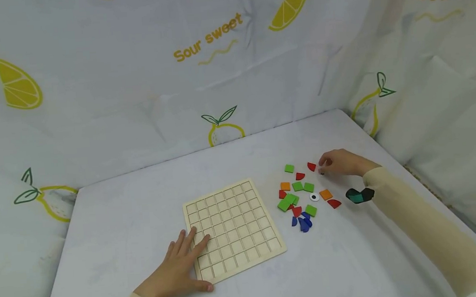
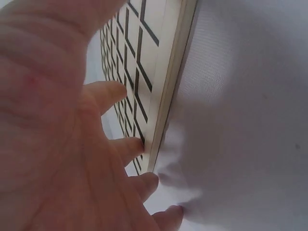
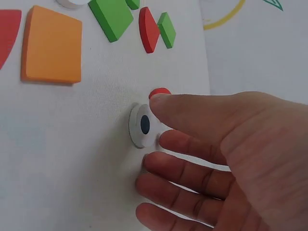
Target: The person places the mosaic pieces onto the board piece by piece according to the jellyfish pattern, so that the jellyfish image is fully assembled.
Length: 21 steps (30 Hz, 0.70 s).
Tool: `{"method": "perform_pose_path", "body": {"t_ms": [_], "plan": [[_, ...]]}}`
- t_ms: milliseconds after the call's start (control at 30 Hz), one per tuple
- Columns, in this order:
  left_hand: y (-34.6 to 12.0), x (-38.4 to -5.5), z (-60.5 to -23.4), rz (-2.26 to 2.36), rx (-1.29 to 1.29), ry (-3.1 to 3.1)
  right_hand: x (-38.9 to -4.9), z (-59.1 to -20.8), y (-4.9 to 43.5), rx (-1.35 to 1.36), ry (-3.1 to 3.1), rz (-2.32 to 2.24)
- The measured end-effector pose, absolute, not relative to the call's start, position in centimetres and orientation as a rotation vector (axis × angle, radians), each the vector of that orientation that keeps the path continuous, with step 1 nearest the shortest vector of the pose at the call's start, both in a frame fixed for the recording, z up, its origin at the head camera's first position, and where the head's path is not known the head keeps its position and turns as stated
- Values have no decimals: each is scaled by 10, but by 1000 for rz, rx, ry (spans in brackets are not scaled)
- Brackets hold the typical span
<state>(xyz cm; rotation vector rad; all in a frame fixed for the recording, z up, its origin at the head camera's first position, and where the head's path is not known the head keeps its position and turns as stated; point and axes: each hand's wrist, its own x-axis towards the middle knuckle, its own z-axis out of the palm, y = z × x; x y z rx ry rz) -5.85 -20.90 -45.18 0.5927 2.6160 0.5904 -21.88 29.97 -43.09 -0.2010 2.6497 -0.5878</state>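
A square wooden board with a grid of grooves lies flat on the table. My left hand rests at its near left corner with fingers spread, two fingertips over the grid and the thumb by the near edge. Right of the board and past the loose pieces, my right hand is low over the table. In the right wrist view its thumb and forefinger pinch a white round eye piece with a black dot. Close behind the thumb tip shows a red piece.
Several green squares, orange squares, red quarter-round pieces and blue rounded pieces are scattered right of the board, some overlapping. Another white eye piece lies among them. Lemon-printed cloth hangs behind the table.
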Motion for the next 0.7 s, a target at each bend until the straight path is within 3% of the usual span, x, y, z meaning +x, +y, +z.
{"method": "perform_pose_path", "body": {"t_ms": [233, 700], "plan": [[-206, -64, -454, 541, 638, 2644, -211, -429, 296, -232, 2661, -582], [-194, -82, -459, 557, 627, 2650, -230, -447, 281, -264, 2761, -576]]}}
